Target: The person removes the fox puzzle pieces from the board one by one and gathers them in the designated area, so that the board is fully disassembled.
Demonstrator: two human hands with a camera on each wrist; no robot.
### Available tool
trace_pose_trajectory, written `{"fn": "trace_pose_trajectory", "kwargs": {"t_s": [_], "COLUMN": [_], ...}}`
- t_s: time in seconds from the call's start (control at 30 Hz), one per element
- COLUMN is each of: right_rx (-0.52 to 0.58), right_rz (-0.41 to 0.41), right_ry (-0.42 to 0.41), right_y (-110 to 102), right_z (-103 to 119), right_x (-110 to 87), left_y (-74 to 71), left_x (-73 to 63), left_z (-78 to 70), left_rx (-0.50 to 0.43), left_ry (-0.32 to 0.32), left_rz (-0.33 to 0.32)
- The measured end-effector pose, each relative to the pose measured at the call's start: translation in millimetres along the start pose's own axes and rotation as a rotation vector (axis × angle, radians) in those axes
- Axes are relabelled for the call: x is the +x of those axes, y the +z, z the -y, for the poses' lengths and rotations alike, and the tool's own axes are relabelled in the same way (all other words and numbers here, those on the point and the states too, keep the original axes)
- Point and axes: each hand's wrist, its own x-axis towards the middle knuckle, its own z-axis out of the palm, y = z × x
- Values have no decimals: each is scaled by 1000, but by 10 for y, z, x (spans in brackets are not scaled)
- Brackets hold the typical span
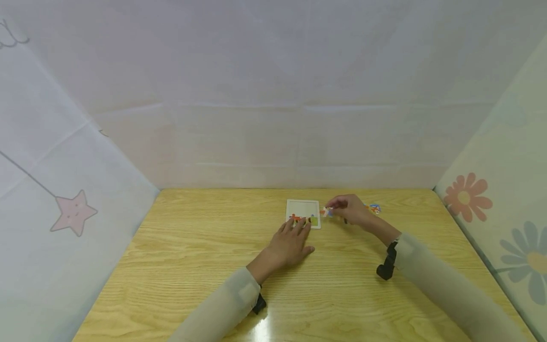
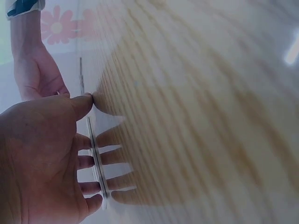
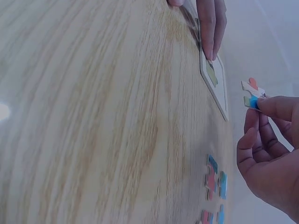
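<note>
Left hand (image 2: 42, 158) fills the lower left of the frame, fingertips touching a thin board (image 2: 96, 158) seen edge-on. Wood-grained tabletop (image 2: 201, 140) spans centre and right (glossy; it mirrors the fingers). Right hand (image 2: 39, 72) at upper left, partly hidden behind the left. Pink flower print (image 2: 57, 25) beside its wrist.

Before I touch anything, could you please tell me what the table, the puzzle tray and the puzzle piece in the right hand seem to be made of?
Table: wood or wood-look laminate, glossy; streaked grain and a bright reflection.
Puzzle tray: probably layered cardboard or thin board; flat, with a dark line along its edge.
Puzzle piece: likely cardboard or thin wood; printed colours. Its finish is unclear.
</note>
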Motion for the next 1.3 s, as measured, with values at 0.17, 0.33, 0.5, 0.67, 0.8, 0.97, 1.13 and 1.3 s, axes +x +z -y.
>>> {"fn": "trace_pose_trajectory", "kwargs": {"t_s": [0.17, 0.33, 0.5, 0.67, 0.8, 0.97, 1.13, 1.3], "right_rx": [-3, -4, -3, -6, -23, -18, -44, -89], "right_rz": [7, -11, -15, -22, -35, -16, -5, -19], "right_ry": [-9, -11, -28, -31, -20, -15, -9, 28], "right_y": [-92, -183, -293, -423, -529, -647, -751, -839], "right_z": [-29, -33, -54, -104, -163, -227, -293, -355], "right_x": [-75, -152, -222, -309, -368, -436, -503, -556], "left_y": [-10, -10, -16, 2, 34, 30, 18, 18], "left_x": [-12, -6, -2, 7, 38, 38, 23, 17], "left_z": [-6, -15, -26, -28, -16, -18, -28, -36], "left_rx": [18, 50, 55, 56, 50, 62, 68, 55], "left_ry": [-2, -9, -11, -8, -8, -9, -10, -13], "left_rz": [-5, -19, -23, -20, -10, -9, -20, -20]}}
